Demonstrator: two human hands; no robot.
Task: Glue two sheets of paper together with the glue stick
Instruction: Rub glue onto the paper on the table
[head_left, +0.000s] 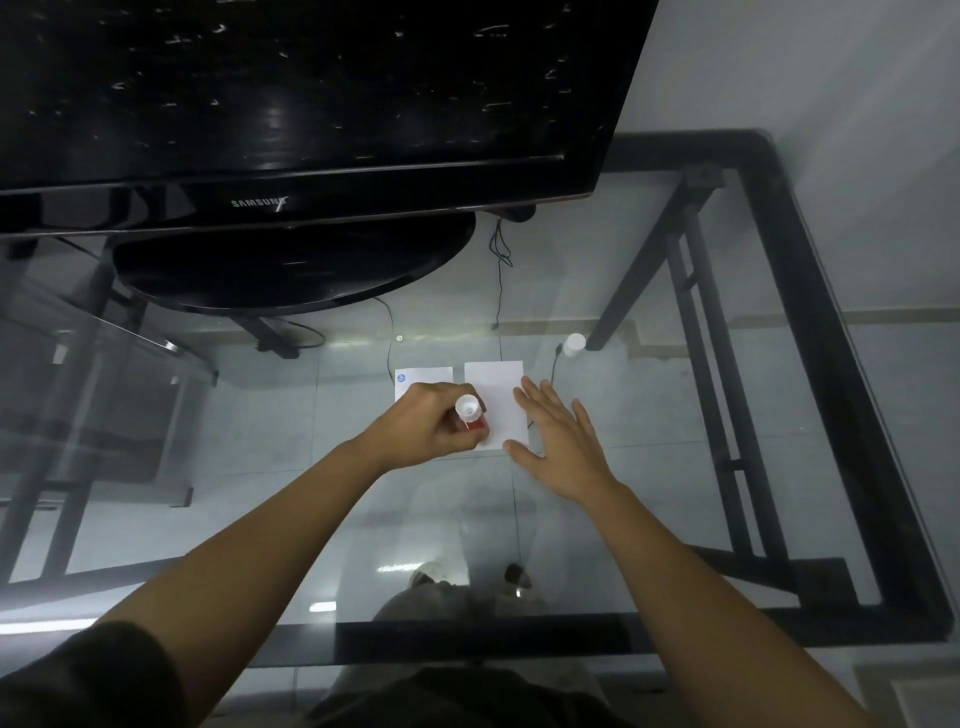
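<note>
Two small white sheets lie side by side on the glass table. The left sheet (427, 376) carries a blue round mark and is partly hidden under my left hand (426, 423). That hand is closed around a red glue stick (470, 413) with a white end, its lower end hidden in my fingers over the right sheet (493, 395) near its left edge. My right hand (558, 441) lies flat, fingers spread, on that sheet's right edge. A white cap (574, 344) stands apart on the glass, beyond the sheets to the right.
A black television (291, 104) on a round stand (296, 265) fills the far left of the glass table (675, 467). Thin black cables (500, 291) hang behind the sheets. The table's black frame (810, 364) runs along the right and near edges.
</note>
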